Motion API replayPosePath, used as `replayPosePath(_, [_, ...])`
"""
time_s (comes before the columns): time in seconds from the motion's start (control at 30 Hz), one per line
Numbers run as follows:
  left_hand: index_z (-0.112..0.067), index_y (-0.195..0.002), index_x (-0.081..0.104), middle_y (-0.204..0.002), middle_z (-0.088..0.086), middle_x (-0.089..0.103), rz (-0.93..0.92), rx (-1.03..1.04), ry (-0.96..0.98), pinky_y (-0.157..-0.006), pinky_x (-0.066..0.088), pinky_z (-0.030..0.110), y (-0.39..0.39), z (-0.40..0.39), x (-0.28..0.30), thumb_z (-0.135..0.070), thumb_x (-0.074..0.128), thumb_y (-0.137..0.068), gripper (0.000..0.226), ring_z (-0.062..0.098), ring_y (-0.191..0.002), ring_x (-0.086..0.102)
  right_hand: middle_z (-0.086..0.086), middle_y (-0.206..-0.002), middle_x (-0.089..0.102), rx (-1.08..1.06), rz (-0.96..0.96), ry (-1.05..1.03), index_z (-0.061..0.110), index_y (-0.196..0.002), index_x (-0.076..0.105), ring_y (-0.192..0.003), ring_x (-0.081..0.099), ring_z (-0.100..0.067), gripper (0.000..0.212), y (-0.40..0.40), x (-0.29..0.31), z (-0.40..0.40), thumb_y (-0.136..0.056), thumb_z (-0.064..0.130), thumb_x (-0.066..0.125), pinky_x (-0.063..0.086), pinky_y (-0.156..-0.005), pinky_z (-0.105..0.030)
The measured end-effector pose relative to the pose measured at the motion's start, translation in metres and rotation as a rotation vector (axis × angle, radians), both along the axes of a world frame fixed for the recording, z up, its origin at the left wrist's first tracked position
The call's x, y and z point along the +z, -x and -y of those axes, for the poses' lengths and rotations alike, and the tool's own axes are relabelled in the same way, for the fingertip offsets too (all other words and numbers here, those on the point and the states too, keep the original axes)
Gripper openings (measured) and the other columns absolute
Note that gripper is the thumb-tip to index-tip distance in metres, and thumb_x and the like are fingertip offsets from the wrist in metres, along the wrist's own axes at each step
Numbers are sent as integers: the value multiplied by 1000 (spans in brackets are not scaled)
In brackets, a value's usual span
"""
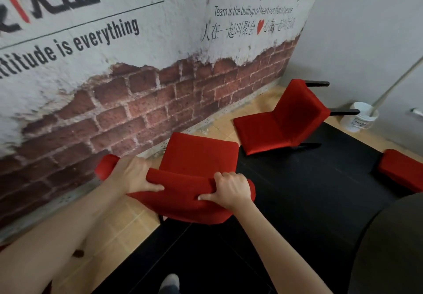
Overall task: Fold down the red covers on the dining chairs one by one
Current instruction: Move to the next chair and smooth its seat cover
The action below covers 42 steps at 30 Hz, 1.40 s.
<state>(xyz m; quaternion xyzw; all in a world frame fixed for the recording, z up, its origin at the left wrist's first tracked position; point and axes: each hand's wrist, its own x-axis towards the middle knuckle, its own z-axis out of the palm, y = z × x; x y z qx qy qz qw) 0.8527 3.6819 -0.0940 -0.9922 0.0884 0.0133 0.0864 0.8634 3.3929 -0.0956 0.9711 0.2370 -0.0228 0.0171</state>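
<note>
A dining chair with a red cover [199,156] stands right in front of me, its seat facing the wall. My left hand [132,174] grips the cover's bunched top edge at the left end of the backrest. My right hand [231,188] grips the same red fold [180,193] near the right end, thumb pressed into the cloth. A second red-covered chair [281,119] lies tipped over farther back on the right, its dark legs pointing right. At the right edge shows part of a third red-covered chair [402,170].
A brick-pattern wall with lettering [137,101] runs close along the left. A black mat [309,190] covers the floor under the chairs. A white bucket [359,117] with a long pole stands in the far right corner. A dark rounded object [393,248] fills the lower right.
</note>
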Motion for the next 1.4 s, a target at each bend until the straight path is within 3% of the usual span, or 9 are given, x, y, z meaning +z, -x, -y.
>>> replayPosePath(0.13, [-29, -71, 46, -82, -9, 67, -3, 36, 9, -62, 44, 26, 1, -22, -1, -94, 33, -50, 69, 13, -77, 63, 1, -76, 59, 35, -5, -3, 17, -79, 42, -64, 45, -16, 71, -6, -1, -21, -68, 87, 47, 34, -61, -31])
replayPosePath(0.37, [-32, -62, 36, -74, -10, 64, -38, 54, 51, -53, 37, 26, -8, -37, 0, -95, 25, -45, 67, 11, -65, 59, 6, -64, 43, 54, 0, -2, 18, -74, 42, -59, 45, -15, 70, -16, 0, -36, -67, 88, 46, 34, -58, -30])
replayPosePath(0.6, [-35, -56, 27, -54, -18, 38, -50, -3, 79, -49, 32, 24, -9, -33, 6, -94, 36, -52, 59, 5, -52, 41, 9, -57, 36, 48, -3, 18, 20, -68, 35, -52, 38, -10, 71, -18, 2, -33, -64, 90, 44, 33, -55, -29])
replayPosePath(0.8, [-37, -56, 28, -54, -19, 38, -29, -36, 147, -48, 29, 23, -2, -37, 7, -92, 37, -55, 55, 4, -52, 40, 9, -60, 38, 46, -4, 26, 20, -74, 41, -56, 42, -12, 71, -13, 2, -36, -65, 90, 43, 34, -57, -29])
replayPosePath(1.03, [-32, -70, 43, -59, -21, 30, 20, -23, 219, -61, 33, 26, 14, -36, 6, -84, 44, -62, 53, 8, -58, 39, 7, -69, 46, 62, 17, 36, 21, -79, 43, -62, 46, -13, 71, -9, 3, -39, -67, 91, 41, 34, -59, -29])
replayPosePath(1.17, [-20, -81, 66, -65, -15, 44, 83, -15, 288, -65, 39, 28, 19, -36, 2, -73, 60, -70, 54, 11, -62, 47, 8, -69, 45, 52, -4, 3, 23, -80, 42, -63, 47, -12, 74, -7, 6, -37, -63, 94, 34, 36, -61, -29])
replayPosePath(1.27, [-21, -95, 69, -80, -9, 63, 125, 19, 353, -70, 47, 30, 20, -32, 6, -68, 59, -77, 52, 15, -77, 61, 9, -68, 45, 20, -6, -83, 22, -84, 45, -64, 48, -13, 81, -5, 9, -36, -58, 96, 24, 38, -64, -30])
replayPosePath(1.4, [-21, -107, 69, -92, -5, 69, 171, -8, 410, -69, 52, 30, 8, -21, 19, -69, 54, -77, 58, 15, -84, 64, 6, -86, 61, 9, -24, -227, 21, -110, 56, -81, 57, -16, 99, -6, 14, -29, -58, 97, 22, 44, -75, -33])
